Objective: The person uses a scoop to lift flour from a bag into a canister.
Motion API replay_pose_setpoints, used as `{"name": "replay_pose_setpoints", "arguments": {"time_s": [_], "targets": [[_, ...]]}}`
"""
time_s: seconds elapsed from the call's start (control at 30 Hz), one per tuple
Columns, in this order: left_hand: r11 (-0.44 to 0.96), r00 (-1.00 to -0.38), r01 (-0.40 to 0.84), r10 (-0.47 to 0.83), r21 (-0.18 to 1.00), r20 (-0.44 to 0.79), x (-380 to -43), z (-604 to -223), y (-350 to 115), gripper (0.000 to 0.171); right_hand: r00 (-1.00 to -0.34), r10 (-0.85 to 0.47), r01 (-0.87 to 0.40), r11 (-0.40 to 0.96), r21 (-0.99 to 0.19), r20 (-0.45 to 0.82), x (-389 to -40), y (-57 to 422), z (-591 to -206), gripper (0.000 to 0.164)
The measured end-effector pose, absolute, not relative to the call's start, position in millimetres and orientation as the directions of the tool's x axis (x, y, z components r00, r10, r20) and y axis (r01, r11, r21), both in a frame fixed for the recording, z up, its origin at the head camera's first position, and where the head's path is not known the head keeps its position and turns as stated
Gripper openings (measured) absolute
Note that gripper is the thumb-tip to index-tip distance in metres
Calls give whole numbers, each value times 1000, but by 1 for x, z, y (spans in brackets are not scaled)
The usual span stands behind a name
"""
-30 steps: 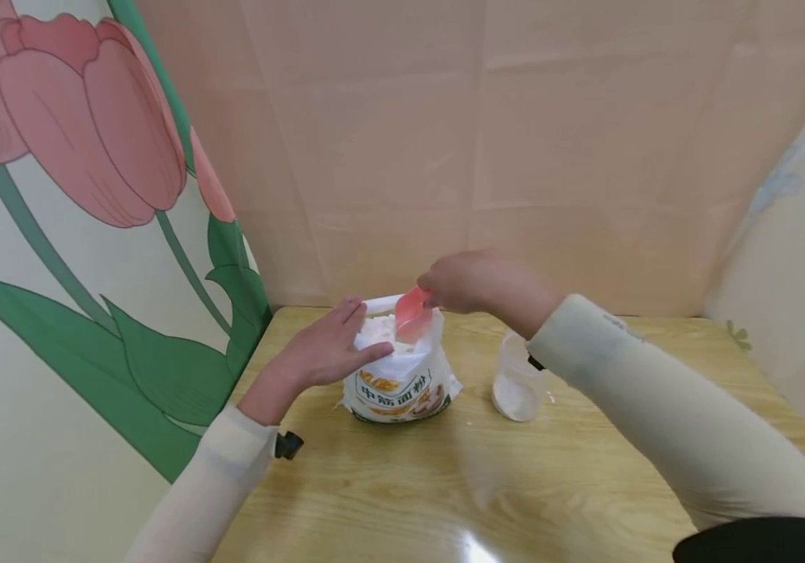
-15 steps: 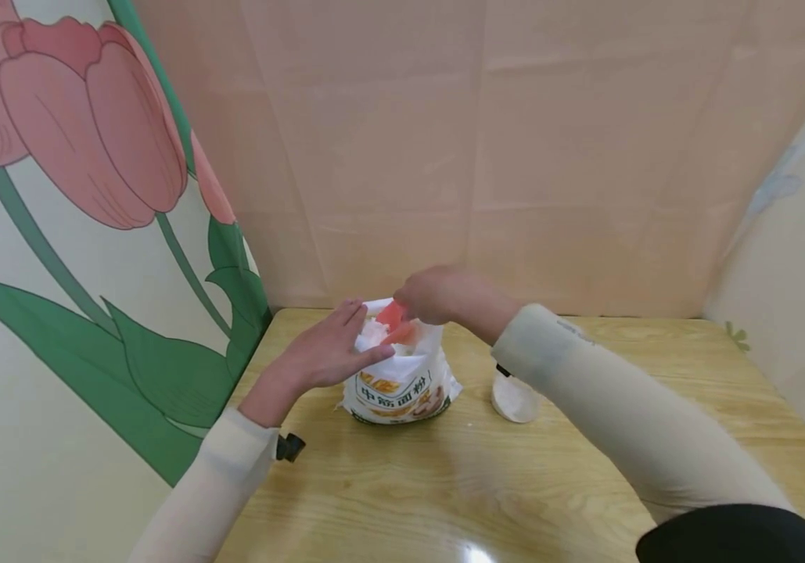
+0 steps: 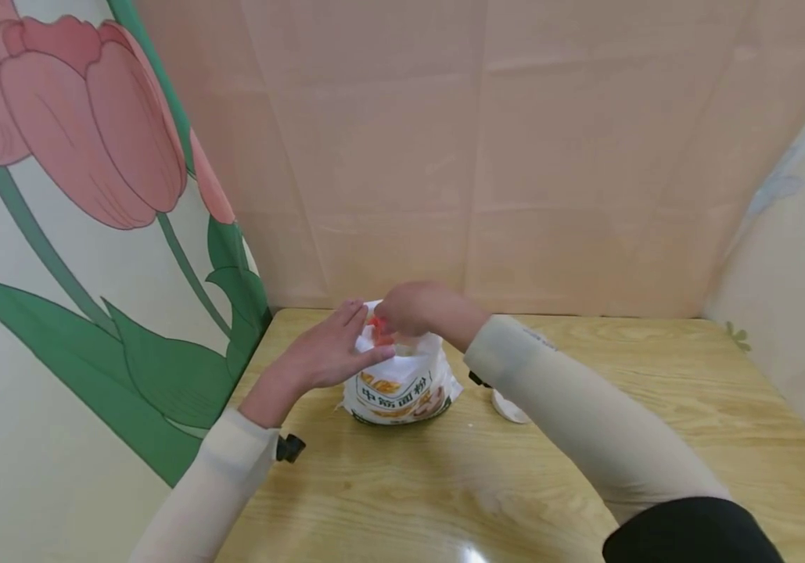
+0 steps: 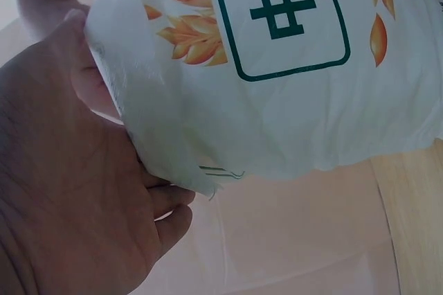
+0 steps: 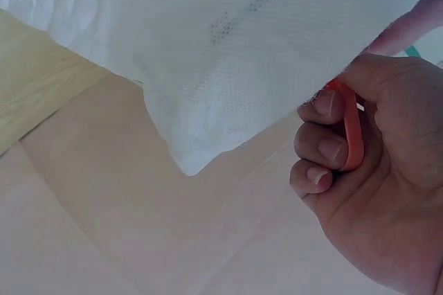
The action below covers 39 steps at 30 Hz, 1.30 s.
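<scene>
A white flour bag [image 3: 395, 391] with printed lettering stands open-topped on the wooden table. My left hand [image 3: 328, 344] rests at the left of its mouth, fingers and thumb extended and spread along the rim. In the left wrist view, the bag's side [image 4: 277, 115] lies against that hand. My right hand [image 3: 430, 313] grips a red scoop [image 3: 379, 330] by its handle, over the bag's mouth. The right wrist view shows the fingers curled round the handle [image 5: 353, 132]; the scoop's bowl is hidden there behind the bag.
To the right of the bag, a clear cup [image 3: 510, 408] with white powder in it is mostly hidden by my right forearm. The wooden table [image 3: 402, 500] meets a pink backdrop [image 3: 402, 156] behind and a tulip-printed panel [image 3: 92, 313] at the left.
My right hand has moved left and down with the scoop, deeper into the bag's mouth. Its sleeve now covers more of the cup. The left hand has stayed in place.
</scene>
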<state>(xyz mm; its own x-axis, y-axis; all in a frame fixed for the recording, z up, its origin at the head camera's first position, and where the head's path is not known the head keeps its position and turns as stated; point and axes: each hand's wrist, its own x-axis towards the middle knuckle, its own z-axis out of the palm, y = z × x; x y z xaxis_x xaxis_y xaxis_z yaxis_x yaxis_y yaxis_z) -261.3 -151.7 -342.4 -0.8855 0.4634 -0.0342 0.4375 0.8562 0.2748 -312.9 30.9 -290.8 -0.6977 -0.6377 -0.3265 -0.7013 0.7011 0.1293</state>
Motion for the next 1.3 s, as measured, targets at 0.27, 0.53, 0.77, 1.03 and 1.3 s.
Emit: {"name": "replay_pose_setpoints", "arguments": {"time_s": [0.27,0.53,0.77,1.03,1.3], "targets": [[858,-885,440,464,266,-32,-263,-343,-153,114,-680,-667,-725,674,145,-305,-312,32,-291,24],[866,-889,432,456,250,-43,-262,-341,-155,114,-674,-696,-716,698,-16,-250,-316,43,-293,17],[870,-893,425,449,248,-44,-262,-342,-158,116,-681,-718,-701,696,-154,-147,-316,64,-297,15],[870,-895,421,445,256,-41,-262,-342,-157,116,-680,-732,-711,672,-210,-39,-314,87,-304,14],[873,-897,409,437,265,-56,-261,-342,-157,117,-726,-688,-660,695,-285,5,-307,102,-308,16]]}}
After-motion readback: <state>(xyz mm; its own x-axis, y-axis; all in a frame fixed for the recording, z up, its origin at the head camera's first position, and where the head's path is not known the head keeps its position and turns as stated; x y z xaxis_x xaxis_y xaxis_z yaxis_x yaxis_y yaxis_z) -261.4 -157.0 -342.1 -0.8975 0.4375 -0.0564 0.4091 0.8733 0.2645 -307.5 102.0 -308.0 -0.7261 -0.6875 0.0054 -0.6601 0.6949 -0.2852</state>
